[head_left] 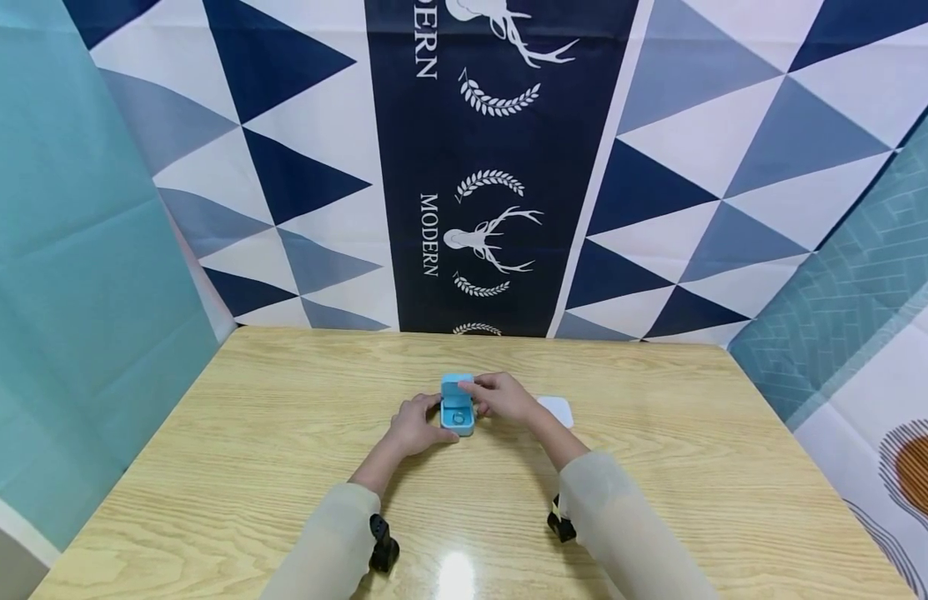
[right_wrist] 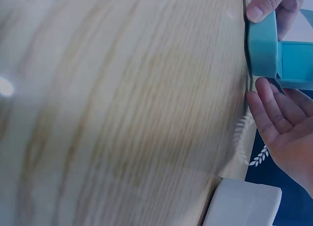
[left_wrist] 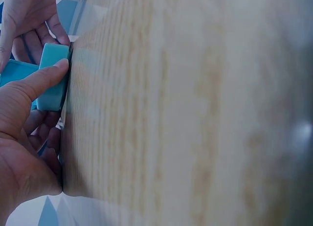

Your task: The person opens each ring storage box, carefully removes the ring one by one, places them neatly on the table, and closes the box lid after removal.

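A small turquoise ring box (head_left: 457, 421) stands on the table with its lid (head_left: 456, 390) raised. Inside the base sits a ring (head_left: 458, 417), seen only in the head view. My left hand (head_left: 417, 427) grips the base from the left, its thumb (left_wrist: 49, 78) across the front and the fingers partly hidden behind. From the right, my right hand (head_left: 504, 397) holds the raised lid, thumb over its inner side. The other fingers (right_wrist: 276, 106) of that hand stretch beside the base in the right wrist view.
Just right of the right hand lies a white, rounded square object (head_left: 557, 410), partly behind the wrist. The wooden table (head_left: 298, 433) ends at a patterned cloth backdrop (head_left: 479, 250). Black wrist devices (head_left: 383, 546) sit beneath both sleeves.
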Tool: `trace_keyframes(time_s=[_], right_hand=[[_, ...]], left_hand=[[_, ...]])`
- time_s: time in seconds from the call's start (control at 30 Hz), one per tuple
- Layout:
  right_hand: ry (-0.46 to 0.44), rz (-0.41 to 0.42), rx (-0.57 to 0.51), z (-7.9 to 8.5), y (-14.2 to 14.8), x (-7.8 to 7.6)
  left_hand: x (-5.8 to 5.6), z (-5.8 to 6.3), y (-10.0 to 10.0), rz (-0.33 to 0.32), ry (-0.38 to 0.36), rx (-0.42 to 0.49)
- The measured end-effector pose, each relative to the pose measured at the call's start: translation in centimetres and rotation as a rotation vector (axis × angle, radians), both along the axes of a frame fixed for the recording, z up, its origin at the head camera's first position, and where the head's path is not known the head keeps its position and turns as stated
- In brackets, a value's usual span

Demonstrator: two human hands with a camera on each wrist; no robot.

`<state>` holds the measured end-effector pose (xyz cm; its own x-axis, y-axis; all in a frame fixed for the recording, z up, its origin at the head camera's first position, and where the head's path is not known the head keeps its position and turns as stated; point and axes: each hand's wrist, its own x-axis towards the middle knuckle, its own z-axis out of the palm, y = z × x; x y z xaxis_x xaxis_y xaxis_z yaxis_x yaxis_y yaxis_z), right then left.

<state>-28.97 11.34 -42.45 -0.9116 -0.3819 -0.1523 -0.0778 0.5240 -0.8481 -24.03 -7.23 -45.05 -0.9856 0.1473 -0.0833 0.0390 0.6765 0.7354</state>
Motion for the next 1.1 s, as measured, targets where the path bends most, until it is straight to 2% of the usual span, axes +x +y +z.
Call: trace_keyframes(time_s=[0.27,0.53,0.83,1.1], right_hand=[[0.062,-0.056,0.003,0.2,0.4,0.4],[0.144,-0.128,0.064,0.3,0.4,0.9],[0.273,-0.039,0.147,0.6,-0.4,1.7],[0.294,0.008,0.192,0.0,-0.9,2.0]], left_hand=[[-0.1,-0.4,0.0,0.023,-0.009,0.035],[-0.1,-0.8,0.0,0.04,0.02,0.06],[-0.3,-1.1,-0.2,0.039,0.011,0.079],[-0.3,-1.0,-0.2,0.034,0.008,0.113]])
